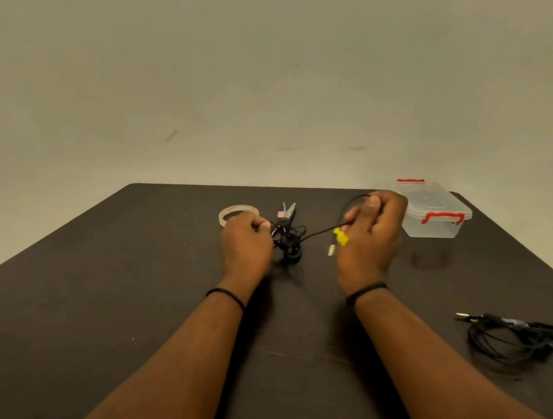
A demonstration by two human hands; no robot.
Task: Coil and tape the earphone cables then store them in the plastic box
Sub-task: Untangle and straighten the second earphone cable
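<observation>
Dark worktop, items left to right. Tape roll at far left, partly behind the left hand. Left hand fingers curled, pinching the black cable bundle just to its right; bundle sits low over the worktop, contact can't be told. Scissors just behind the bundle. One strand runs taut from the bundle rightward to the right hand, so the cable's long axis is left-right between the hands. Right hand fingers closed on that free end, a loop arcing above them; yellow tag and pale plug dangle beside the palm. Box, clear with red latches, lid on, just right of the right hand, so right hand is nearer for storing. Second cable lies loose near right, well apart, untouched. Judgement: coiling stage, next wrap brings the free end leftward onto the bundle; tape not yet used.
</observation>
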